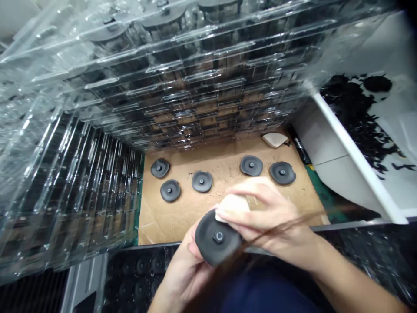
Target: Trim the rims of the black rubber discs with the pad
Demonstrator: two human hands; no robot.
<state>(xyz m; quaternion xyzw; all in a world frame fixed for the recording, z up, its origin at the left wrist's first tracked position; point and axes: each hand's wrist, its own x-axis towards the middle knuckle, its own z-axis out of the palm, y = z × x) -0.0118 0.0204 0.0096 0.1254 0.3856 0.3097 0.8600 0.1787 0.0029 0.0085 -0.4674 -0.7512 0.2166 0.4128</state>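
Observation:
My left hand (pixel 185 265) is closed around the rim of a black rounded rubber-like disc (pixel 211 250), which has a small raised hub at its centre. My right hand (pixel 270 213) pinches a white cloth-like pad (pixel 235 204) between thumb and fingers and presses it to the disc's upper edge. Several similar black discs lie hub-up on the brown cardboard sheet (pixel 228 152) beyond my hands, among them one at the left (pixel 159 167) and one at the right (pixel 282 172). Dark strands of hair cross in front of my right wrist.
Tall stacks of clear plastic trays (pixel 110 187) wall in the left and back. A white divider (pixel 355 152) stands at the right, with black scraps (pixel 355 108) beyond it. A folded white piece (pixel 275 139) and a dark pen-like tool (pixel 301 150) lie at the back right.

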